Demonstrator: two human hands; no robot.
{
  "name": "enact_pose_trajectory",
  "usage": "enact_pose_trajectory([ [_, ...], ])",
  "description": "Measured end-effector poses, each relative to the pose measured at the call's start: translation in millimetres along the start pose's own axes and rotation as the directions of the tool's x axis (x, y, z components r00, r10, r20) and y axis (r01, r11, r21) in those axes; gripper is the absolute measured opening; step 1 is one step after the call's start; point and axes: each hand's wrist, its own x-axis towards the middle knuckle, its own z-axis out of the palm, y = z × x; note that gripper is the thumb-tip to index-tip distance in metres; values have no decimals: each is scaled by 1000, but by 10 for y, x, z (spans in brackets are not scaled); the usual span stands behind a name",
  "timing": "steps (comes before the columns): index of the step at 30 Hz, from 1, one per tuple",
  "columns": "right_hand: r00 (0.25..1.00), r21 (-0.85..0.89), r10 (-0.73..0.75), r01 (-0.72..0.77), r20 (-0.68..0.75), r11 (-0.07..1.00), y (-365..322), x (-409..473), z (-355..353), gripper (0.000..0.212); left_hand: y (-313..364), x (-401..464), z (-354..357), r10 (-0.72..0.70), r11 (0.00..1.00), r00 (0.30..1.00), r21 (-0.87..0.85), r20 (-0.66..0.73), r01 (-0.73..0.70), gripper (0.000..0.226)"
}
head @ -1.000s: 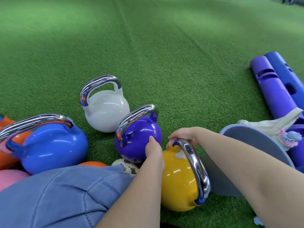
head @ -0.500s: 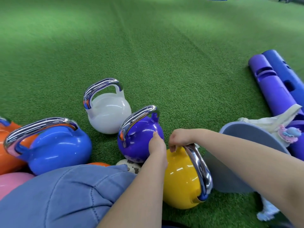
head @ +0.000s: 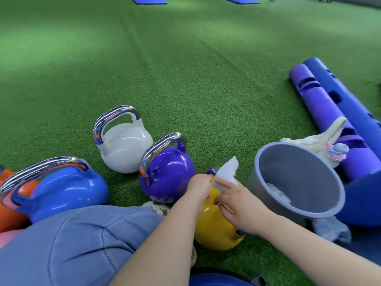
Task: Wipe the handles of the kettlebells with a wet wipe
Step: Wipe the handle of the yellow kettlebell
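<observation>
A yellow kettlebell (head: 214, 230) lies on the turf right in front of me, its handle mostly hidden by my hands. My right hand (head: 235, 201) pinches a white wet wipe (head: 226, 171) that sticks up above the kettlebell's top. My left hand (head: 199, 187) is curled at the top of the yellow kettlebell, beside the wipe; what it holds is hidden. A purple kettlebell (head: 167, 174), a white one (head: 124, 147) and a blue one (head: 61, 186) stand to the left with chrome handles.
A grey bucket (head: 327, 176) with used wipes inside stands tilted to the right. Purple and blue tubes (head: 329, 112) and a cream bag (head: 315, 143) lie beyond it. An orange kettlebell (head: 8, 211) and a pink one sit at far left. My denim-clad knee (head: 72, 244) fills the lower left.
My right hand has come off the far end of the yellow kettlebell's handle and now holds the wipe up above it. My view has shifted, showing more of the bucket.
</observation>
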Motion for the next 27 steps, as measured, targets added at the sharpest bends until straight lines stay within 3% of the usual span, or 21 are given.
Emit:
enact_pose_trajectory([
  [3,963,474,191,-82,-189,877,-168,-111,-41,36,-26,-124,93,25,998,999,55,25,-26,29],
  [5,866,616,414,-168,-282,770,-235,-155,-29,39,-41,-193,128,67,996,997,54,-22,-66,17],
  [7,773,612,534,-248,-342,751,-250,-159,-14,39,-73,-222,145,118,992,988,52,-102,-113,22],
  [9,726,558,582,-329,-366,762,-226,-130,-28,37,-88,-273,172,147,989,982,4,-117,-147,25],
  [12,724,444,651,-517,-230,732,-186,-80,-107,42,-119,-332,204,173,982,980,-61,-96,-180,28],
  [15,687,417,713,-613,-139,672,-109,-58,-154,44,-137,-346,200,188,979,976,-66,-106,-195,27],
  [18,724,380,688,-622,-56,685,-111,-62,-218,28,-137,-361,187,186,978,980,-86,-74,-192,24],
  [22,778,363,623,-558,-83,746,-230,-162,-235,14,-140,-388,177,185,973,982,-134,-43,-189,21],
  [25,733,412,674,-590,-88,695,-216,-159,-248,13,-200,-335,139,173,985,980,36,-102,-170,20],
  [27,717,366,697,-649,2,667,-175,-78,-248,31,-258,-276,115,203,957,972,234,-118,-172,20],
])
